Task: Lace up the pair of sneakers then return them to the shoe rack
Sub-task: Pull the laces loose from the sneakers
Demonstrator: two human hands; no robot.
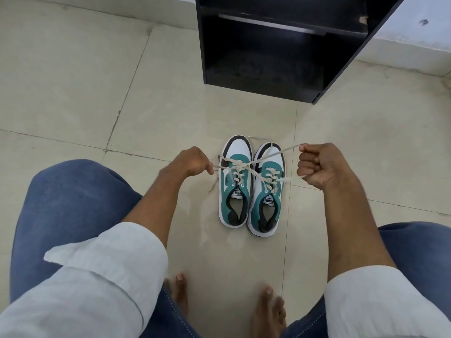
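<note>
White lace (246, 167) in closed fingers (303, 164)

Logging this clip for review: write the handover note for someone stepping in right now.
Left hand: shut on one end of the lace, pulled out to the left.
Right hand: shut on the other end, pulled out to the right.
The sneakers stand side by side on the tiled floor, toes toward the black shoe rack, which looks empty on its bottom shelf.
Done: both sneakers appear threaded through their eyelets.
Left: the held lace, which seems to belong to the left sneaker, is crossed but shows no bow; I see no bow on the other either. Then put the pair on the rack.
</note>
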